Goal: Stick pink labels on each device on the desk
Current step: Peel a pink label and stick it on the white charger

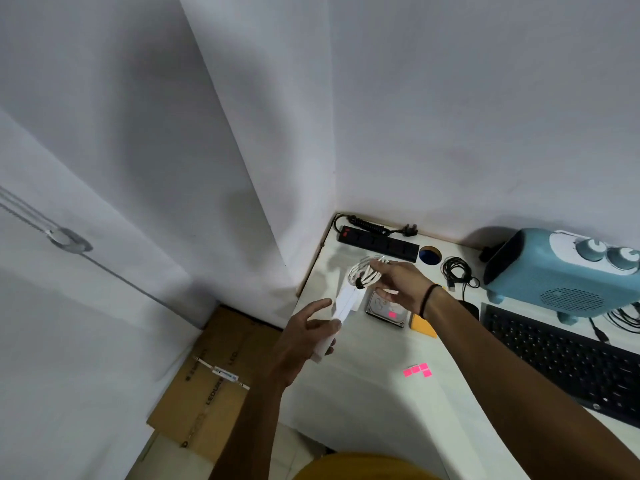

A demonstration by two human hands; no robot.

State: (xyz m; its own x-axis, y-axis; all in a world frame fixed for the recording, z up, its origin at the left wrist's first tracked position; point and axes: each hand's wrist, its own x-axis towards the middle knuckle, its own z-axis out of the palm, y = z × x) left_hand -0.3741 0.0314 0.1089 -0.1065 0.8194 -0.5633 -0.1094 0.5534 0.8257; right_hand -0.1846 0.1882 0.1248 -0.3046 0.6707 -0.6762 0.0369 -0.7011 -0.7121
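Note:
My left hand (304, 336) grips a long white box-like device (341, 311) by its near end, above the desk's left edge. My right hand (401, 280) holds a coiled white cable (362, 271) bound with a black tie, just above the far end of the white device. Several pink labels (418, 370) lie loose on the white desk (374, 403). A silver hard drive (384, 308) lies on the desk under my right hand, with a pink label (392, 314) stuck on it.
A black power strip (377, 242) with a plug lies at the back corner. A blue heater-like appliance (561, 275) stands at the right, a black keyboard (568, 355) in front of it. A black cable coil (457, 270), a yellow pad (422, 325) and a floor carton (207, 379) are nearby.

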